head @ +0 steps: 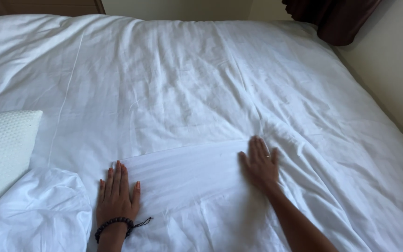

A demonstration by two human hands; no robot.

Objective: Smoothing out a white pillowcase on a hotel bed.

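White cotton: a sheet [187, 93] covers the whole bed, wrinkled ahead of the hands.
Left hand [115, 196]: flat, fingers spread, gripping nothing, palm down at the left corner of the folded band [187, 172].
Right hand [259, 163]: flat and open too, holding nothing, pressing the band's right end.
Band: lies between both palms, mostly smooth.
Progress: sheet spread and band laid flat; creases right of the right hand and a bunched heap [38, 214] left of the left hand look unfinished.
Beyond the heap: textured pillows [3, 140].
Far right corner: dark curtain [341, 18].
Packages, labels: none visible.
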